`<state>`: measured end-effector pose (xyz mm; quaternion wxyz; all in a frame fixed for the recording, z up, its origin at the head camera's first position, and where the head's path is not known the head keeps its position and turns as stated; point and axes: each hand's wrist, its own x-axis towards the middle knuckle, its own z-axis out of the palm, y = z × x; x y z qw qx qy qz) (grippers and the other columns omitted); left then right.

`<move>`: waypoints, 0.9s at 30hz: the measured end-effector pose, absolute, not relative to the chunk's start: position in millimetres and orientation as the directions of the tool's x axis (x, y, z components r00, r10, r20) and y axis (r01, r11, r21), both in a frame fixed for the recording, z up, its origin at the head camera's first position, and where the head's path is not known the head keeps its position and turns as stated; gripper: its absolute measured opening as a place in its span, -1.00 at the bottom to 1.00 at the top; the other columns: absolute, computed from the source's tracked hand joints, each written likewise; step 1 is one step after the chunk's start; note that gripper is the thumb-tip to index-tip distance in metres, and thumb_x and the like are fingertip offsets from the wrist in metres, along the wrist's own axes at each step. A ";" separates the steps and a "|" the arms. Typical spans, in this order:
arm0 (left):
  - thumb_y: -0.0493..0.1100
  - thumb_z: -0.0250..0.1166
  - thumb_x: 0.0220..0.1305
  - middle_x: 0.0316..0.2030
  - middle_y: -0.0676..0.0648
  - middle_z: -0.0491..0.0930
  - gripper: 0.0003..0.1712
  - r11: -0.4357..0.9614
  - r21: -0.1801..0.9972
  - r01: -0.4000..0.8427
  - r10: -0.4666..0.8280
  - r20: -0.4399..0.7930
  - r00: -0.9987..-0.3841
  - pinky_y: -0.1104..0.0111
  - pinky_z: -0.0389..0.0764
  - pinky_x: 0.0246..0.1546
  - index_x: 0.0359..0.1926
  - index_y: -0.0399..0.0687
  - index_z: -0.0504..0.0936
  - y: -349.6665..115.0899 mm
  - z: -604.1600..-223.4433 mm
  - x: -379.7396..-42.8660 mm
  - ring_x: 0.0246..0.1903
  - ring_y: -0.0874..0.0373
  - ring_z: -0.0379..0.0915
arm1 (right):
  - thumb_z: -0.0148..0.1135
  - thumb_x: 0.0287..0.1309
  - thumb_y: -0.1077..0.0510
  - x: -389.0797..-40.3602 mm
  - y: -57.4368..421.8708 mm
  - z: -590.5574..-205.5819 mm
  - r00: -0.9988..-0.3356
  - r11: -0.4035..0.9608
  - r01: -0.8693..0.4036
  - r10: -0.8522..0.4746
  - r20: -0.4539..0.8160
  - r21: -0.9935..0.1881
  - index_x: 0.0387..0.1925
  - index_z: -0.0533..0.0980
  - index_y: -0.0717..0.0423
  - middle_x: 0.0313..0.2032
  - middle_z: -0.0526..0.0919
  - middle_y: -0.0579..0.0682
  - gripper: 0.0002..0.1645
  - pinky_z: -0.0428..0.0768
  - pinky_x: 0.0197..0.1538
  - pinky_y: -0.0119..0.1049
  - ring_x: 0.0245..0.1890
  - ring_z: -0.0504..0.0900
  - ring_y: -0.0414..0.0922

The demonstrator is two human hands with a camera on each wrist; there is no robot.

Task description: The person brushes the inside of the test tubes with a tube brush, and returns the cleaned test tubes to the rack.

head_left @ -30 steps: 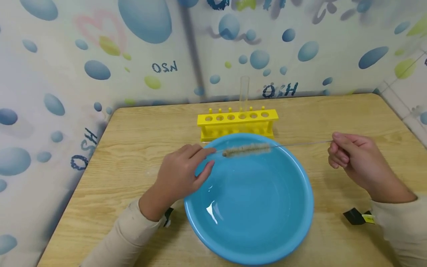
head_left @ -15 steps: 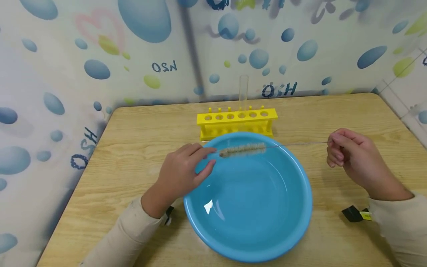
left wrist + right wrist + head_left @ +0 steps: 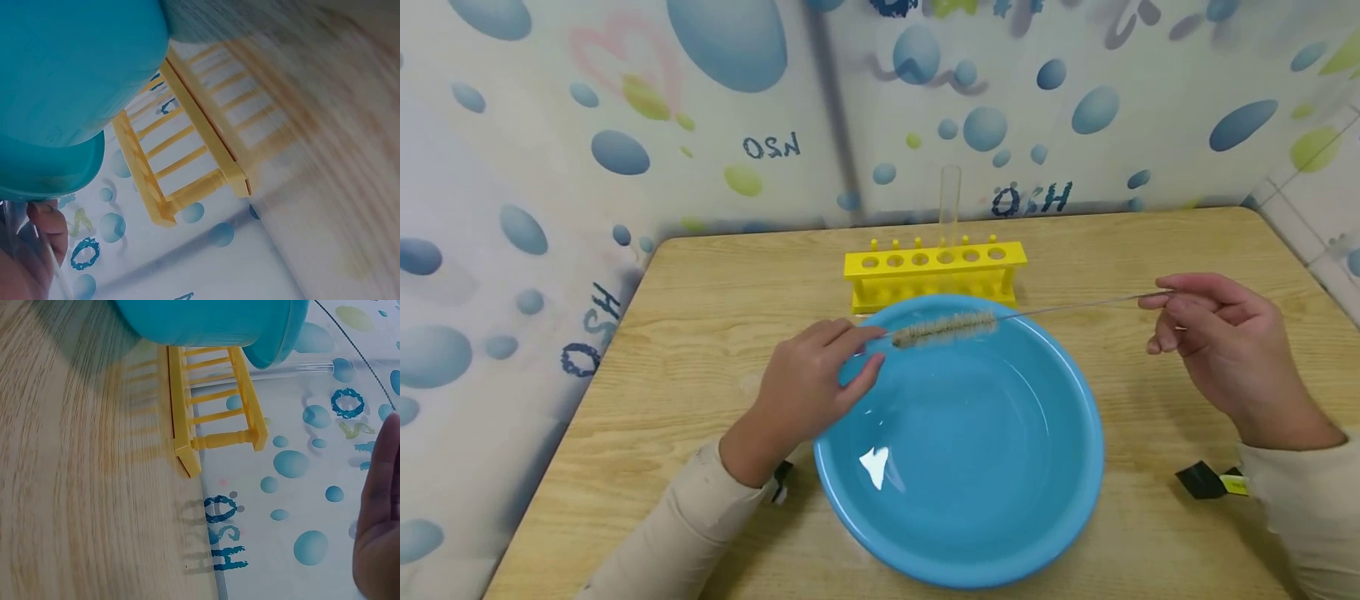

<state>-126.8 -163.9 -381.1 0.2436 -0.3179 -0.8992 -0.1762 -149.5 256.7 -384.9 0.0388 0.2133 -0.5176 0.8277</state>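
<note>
My left hand (image 3: 808,392) is over the left rim of the blue basin (image 3: 958,467). It holds a clear glass tube (image 3: 44,250), mostly hidden behind the hand in the head view. Just right of its fingertips is the bristle head of a test tube brush (image 3: 943,330), above the basin's far part. I cannot tell whether the brush tip touches the tube's mouth. My right hand (image 3: 1232,350), right of the basin, pinches the brush's thin twisted-wire handle (image 3: 356,347) between thumb and fingers. The wire slopes slightly up toward the right hand.
A yellow test tube rack (image 3: 936,265) stands behind the basin, with one clear test tube (image 3: 950,204) upright in it. The wooden table (image 3: 737,283) meets a patterned wall (image 3: 820,100) at the back. Black straps (image 3: 1201,481) show near both sleeves.
My right hand moves slightly left, then right and up. The brush handle tilts more, and the fingers on it shift. The left hand stays nearly still.
</note>
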 end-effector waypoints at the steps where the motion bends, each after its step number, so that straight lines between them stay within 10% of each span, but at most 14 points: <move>1: -0.03 0.42 0.19 -0.38 -0.02 0.67 -0.64 0.737 0.161 0.657 0.485 0.552 -0.679 0.38 0.63 -0.51 0.00 -0.02 0.72 -163.8 -381.2 -126.9 -0.40 0.17 0.59 | -0.21 0.35 0.62 -149.1 256.4 -384.9 -0.905 -0.454 -0.298 -0.145 0.400 -0.840 0.04 0.47 0.60 -0.16 0.77 0.21 -0.63 0.72 -0.38 -0.33 -0.57 0.58 -0.08; 27: -0.02 0.38 0.24 -0.41 -0.01 0.65 -0.65 0.744 0.162 0.649 0.483 0.539 -0.689 0.42 0.58 -0.54 0.01 -0.02 0.72 -162.6 -379.7 -125.5 -0.45 0.18 0.53 | -0.12 0.25 0.68 -146.8 256.5 -382.0 -0.866 -0.363 -0.459 -0.020 0.499 -0.811 0.03 0.38 0.75 -0.20 0.76 0.27 -0.67 0.70 -0.41 -0.34 -0.63 0.50 -0.05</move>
